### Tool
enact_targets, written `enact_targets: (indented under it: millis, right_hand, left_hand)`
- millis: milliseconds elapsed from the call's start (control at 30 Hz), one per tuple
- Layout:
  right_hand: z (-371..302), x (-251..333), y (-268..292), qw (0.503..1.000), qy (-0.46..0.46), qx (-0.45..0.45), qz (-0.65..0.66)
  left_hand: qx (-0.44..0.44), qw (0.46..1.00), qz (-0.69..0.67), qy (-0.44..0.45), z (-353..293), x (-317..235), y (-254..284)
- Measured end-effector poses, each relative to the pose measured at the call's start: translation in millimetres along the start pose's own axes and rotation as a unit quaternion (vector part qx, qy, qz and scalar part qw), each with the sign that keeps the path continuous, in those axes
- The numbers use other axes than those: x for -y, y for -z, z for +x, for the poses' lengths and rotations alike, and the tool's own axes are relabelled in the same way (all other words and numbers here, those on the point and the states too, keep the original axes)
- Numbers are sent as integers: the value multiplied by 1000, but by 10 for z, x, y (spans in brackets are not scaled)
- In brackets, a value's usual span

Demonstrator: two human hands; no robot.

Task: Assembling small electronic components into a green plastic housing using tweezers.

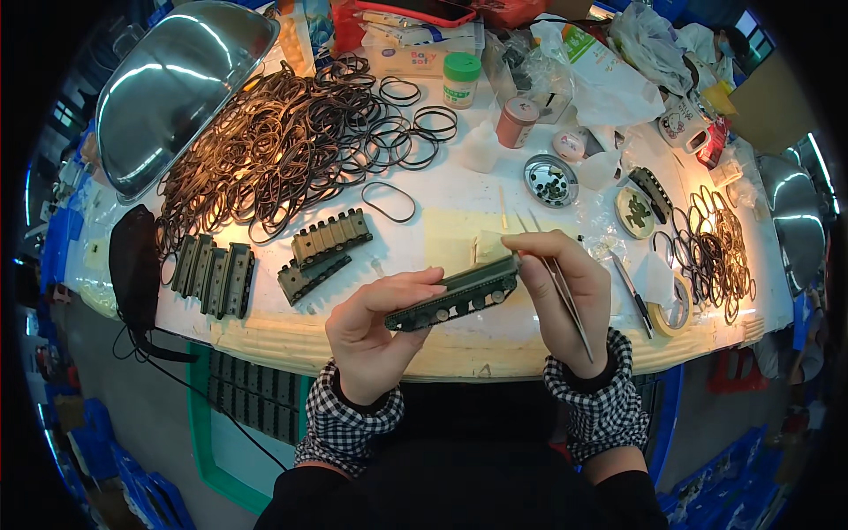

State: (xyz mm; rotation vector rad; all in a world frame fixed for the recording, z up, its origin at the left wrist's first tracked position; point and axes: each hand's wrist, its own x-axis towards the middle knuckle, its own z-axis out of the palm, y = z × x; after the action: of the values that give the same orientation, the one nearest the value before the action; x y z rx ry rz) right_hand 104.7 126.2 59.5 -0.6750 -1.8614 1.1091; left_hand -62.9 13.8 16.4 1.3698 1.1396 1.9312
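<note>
Wrapped around the left end of a dark green toy tank hull (459,290) is my left hand (367,331). The hull is tilted, its small road wheels and dark track facing me. My right hand (574,296) pinches the hull's right end with thumb and fingertips. Metal tweezers (572,316) lie through that same hand, tips pointing away from me. Left of the hands, two green hull pieces (331,238) rest on the table, with several more in a row (212,276) farther left. What the right fingertips press on is partly hidden.
A large heap of dark rubber bands (283,132) covers the back left under a metal lamp shade (181,88). At the right are a dish of small green parts (551,181), a craft knife (632,296), a tape roll (671,309) and more bands (715,252). A green-lidded bottle (461,81) stands behind.
</note>
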Motion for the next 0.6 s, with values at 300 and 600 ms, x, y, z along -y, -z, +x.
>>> enact_targets:
  millis: [300, 600]
  right_hand:
    - [30, 21, 87, 972, 178, -24, -154]
    - [45, 30, 93, 973, 176, -13, -152]
  left_hand:
    - [-5, 998, 62, 5, 8, -40, 19]
    - [-1, 997, 69, 18, -10, -32, 46]
